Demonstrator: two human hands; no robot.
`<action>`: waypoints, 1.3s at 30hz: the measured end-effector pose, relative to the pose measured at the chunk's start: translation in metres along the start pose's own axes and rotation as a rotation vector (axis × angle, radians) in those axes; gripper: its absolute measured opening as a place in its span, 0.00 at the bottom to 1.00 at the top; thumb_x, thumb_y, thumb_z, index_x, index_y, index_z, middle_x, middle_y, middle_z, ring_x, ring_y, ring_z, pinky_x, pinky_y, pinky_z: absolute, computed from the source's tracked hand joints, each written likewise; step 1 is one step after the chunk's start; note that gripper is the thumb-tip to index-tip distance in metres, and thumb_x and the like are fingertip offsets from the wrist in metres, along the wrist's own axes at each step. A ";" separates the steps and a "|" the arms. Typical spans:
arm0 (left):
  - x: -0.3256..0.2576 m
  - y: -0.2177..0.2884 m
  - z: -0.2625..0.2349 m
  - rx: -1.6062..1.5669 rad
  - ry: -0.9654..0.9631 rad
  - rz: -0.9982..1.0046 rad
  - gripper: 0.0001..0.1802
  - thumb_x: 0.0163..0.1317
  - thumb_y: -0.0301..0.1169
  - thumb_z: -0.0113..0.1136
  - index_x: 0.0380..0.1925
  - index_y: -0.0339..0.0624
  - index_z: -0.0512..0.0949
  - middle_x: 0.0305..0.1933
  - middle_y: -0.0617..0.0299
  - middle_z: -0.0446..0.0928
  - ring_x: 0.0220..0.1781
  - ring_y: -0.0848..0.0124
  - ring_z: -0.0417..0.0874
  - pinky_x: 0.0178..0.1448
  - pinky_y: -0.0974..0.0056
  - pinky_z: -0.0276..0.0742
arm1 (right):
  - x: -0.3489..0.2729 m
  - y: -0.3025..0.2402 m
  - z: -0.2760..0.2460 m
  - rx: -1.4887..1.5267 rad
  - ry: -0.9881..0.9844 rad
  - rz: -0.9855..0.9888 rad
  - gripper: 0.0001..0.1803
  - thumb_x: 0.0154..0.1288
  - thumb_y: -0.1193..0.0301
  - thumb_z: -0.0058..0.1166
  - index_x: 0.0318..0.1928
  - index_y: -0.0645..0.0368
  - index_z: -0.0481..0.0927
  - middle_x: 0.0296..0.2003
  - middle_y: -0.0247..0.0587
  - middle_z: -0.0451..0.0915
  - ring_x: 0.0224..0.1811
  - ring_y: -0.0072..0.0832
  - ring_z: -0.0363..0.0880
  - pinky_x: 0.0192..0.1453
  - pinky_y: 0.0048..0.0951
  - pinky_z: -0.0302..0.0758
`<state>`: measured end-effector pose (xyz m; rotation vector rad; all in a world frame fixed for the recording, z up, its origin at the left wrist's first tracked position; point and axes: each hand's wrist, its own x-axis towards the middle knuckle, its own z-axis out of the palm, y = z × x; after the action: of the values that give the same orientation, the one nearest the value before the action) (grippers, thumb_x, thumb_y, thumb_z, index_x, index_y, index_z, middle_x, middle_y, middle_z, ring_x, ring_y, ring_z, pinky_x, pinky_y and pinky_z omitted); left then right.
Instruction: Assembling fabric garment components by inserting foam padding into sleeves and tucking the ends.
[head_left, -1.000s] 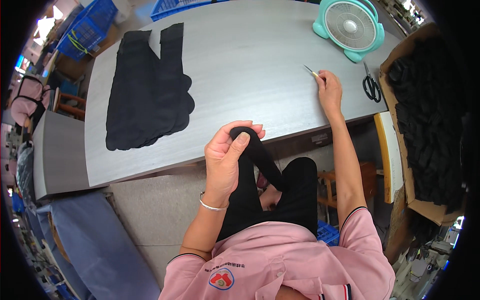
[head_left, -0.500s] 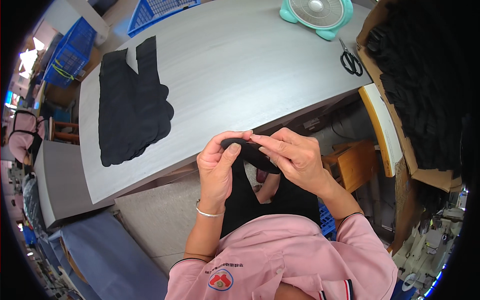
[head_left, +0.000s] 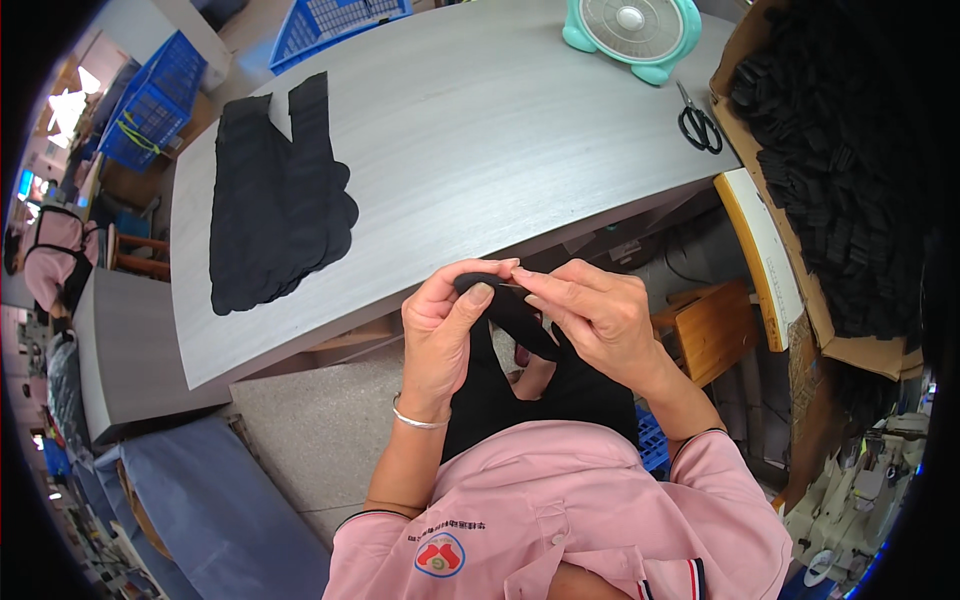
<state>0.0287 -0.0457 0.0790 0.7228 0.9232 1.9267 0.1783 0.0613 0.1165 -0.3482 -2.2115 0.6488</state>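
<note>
In front of my lap, my left hand [head_left: 438,330] pinches the rounded end of a black fabric strip [head_left: 522,325] between thumb and fingers. The rest of the strip hangs down to the right, under my other hand. My right hand [head_left: 603,315] is closed, its fingertips meeting the left fingertips at the strip's upper edge. A thin, light sliver shows between the right fingers by the fabric; it is too small to name. On the table's left side lies a layered stack of black fabric strips [head_left: 270,215] with rounded ends.
The grey table [head_left: 430,150] curves ahead of me. Black-handled scissors [head_left: 699,128] and a turquoise fan [head_left: 632,25] sit at its far right. A cardboard box [head_left: 815,340] full of black pieces stands to the right. Blue crates [head_left: 155,100] are at the far left, near another person [head_left: 60,255].
The view has shifted slightly, so the table and stack appear a little further right. Both hands keep their pinch at the strip's end, and the hanging part sits slightly differently.
</note>
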 end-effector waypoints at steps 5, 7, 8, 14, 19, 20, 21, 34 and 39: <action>0.004 -0.001 0.001 0.014 0.011 -0.018 0.11 0.68 0.23 0.60 0.49 0.31 0.80 0.52 0.48 0.83 0.54 0.67 0.84 0.62 0.63 0.78 | -0.001 0.005 0.000 -0.026 -0.016 0.008 0.18 0.57 0.75 0.67 0.50 0.53 0.87 0.23 0.32 0.77 0.19 0.25 0.75 0.21 0.26 0.69; 0.004 -0.001 0.000 0.030 0.014 -0.030 0.11 0.68 0.23 0.60 0.49 0.31 0.81 0.52 0.48 0.84 0.53 0.67 0.84 0.62 0.64 0.78 | -0.001 0.007 0.000 -0.070 -0.023 -0.044 0.17 0.58 0.76 0.66 0.49 0.54 0.86 0.23 0.32 0.77 0.19 0.25 0.75 0.21 0.26 0.70; 0.005 -0.001 -0.001 0.067 0.012 -0.030 0.11 0.68 0.22 0.60 0.49 0.31 0.81 0.52 0.49 0.84 0.52 0.68 0.84 0.61 0.65 0.79 | -0.001 0.007 0.000 -0.070 -0.025 -0.042 0.17 0.58 0.76 0.66 0.49 0.54 0.86 0.23 0.32 0.77 0.19 0.25 0.75 0.21 0.26 0.70; -0.002 -0.009 0.005 0.325 0.053 -0.016 0.12 0.67 0.18 0.59 0.50 0.29 0.81 0.51 0.51 0.84 0.51 0.72 0.83 0.57 0.69 0.79 | -0.004 0.004 -0.001 -0.213 -0.130 -0.046 0.14 0.58 0.77 0.65 0.46 0.59 0.84 0.25 0.34 0.79 0.20 0.29 0.77 0.23 0.28 0.73; -0.006 -0.027 0.004 0.287 0.146 -0.020 0.14 0.66 0.20 0.62 0.52 0.30 0.81 0.50 0.56 0.85 0.47 0.79 0.82 0.51 0.74 0.80 | -0.014 -0.002 0.011 0.284 -0.057 0.673 0.08 0.64 0.77 0.63 0.42 0.64 0.78 0.29 0.41 0.84 0.26 0.21 0.82 0.28 0.22 0.75; -0.006 -0.029 0.005 0.286 0.149 -0.022 0.14 0.66 0.20 0.62 0.52 0.30 0.81 0.50 0.56 0.85 0.47 0.79 0.82 0.51 0.74 0.80 | -0.017 0.000 0.016 0.284 -0.061 0.675 0.08 0.64 0.77 0.63 0.42 0.64 0.78 0.29 0.41 0.84 0.26 0.21 0.82 0.28 0.22 0.75; -0.007 -0.030 0.006 0.243 0.158 -0.054 0.14 0.67 0.20 0.62 0.52 0.30 0.81 0.50 0.55 0.85 0.47 0.79 0.83 0.52 0.73 0.80 | -0.022 0.003 0.022 0.322 0.011 0.677 0.07 0.65 0.78 0.62 0.41 0.64 0.78 0.28 0.41 0.84 0.26 0.19 0.82 0.29 0.22 0.75; 0.011 -0.025 0.001 0.089 0.203 -0.170 0.12 0.66 0.26 0.65 0.46 0.30 0.81 0.43 0.49 0.86 0.45 0.68 0.87 0.54 0.66 0.82 | -0.026 0.024 0.031 0.440 -0.084 0.613 0.20 0.56 0.72 0.73 0.49 0.60 0.82 0.33 0.32 0.83 0.28 0.14 0.72 0.33 0.19 0.73; 0.024 -0.015 0.011 0.065 0.177 -0.199 0.07 0.67 0.26 0.64 0.39 0.31 0.83 0.40 0.51 0.86 0.41 0.69 0.87 0.50 0.67 0.82 | -0.038 0.029 0.051 0.668 -0.090 0.758 0.13 0.62 0.70 0.70 0.40 0.66 0.83 0.28 0.35 0.85 0.29 0.13 0.78 0.32 0.21 0.75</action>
<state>0.0324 -0.0160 0.0759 0.4822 1.1271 1.8107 0.1653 0.0512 0.0488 -0.8118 -1.7550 1.7666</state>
